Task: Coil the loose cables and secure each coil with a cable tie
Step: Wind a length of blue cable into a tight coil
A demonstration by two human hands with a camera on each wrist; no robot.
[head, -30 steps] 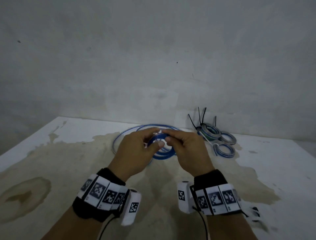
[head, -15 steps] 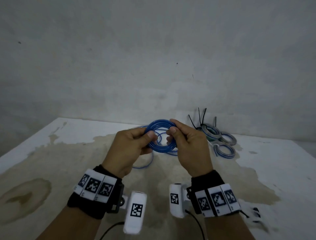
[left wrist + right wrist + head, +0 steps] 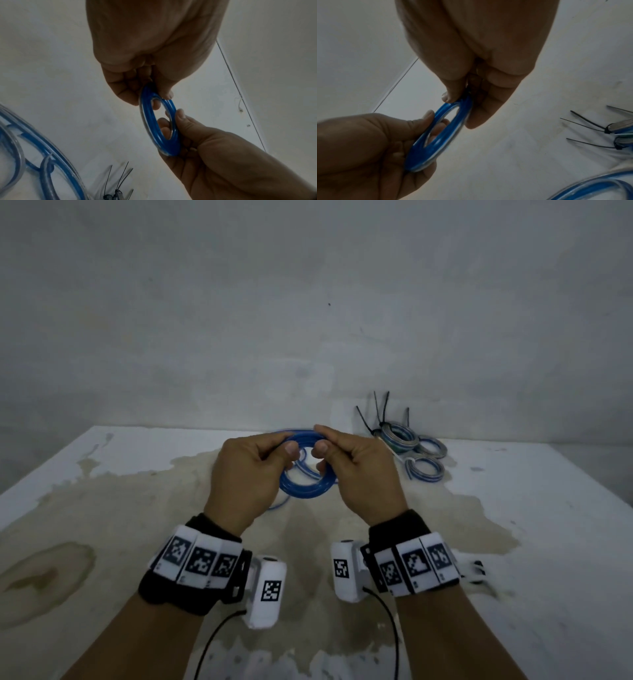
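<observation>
**Coil held between both hands above table**

Blue cable coil [image 3: 303,484], several turns wound into a small ring, is held in the air between the two hands, above the stained table [image 3: 102,508] and clear of its surface. The left hand [image 3: 246,474] pinches the ring's left side, thumb on the near face and curled fingers behind it. The right hand [image 3: 359,470] grips the opposite side the same way, thumb tip on the upper rim, fingers curled through and round the turns. In the left wrist view the ring stands edge-on, with a thumb pressed on each end.

A loose run of the same blue cable [image 3: 279,503] trails from below the coil down towards the table; its far end is hidden behind the left hand.

Three finished coils [image 3: 416,455], blue and grey, lie in a cluster on the table to the right, near the wall [image 3: 308,302]. Black cable ties [image 3: 383,409] stick up from them.

Both wrists carry marker bands and white camera housings.
</observation>
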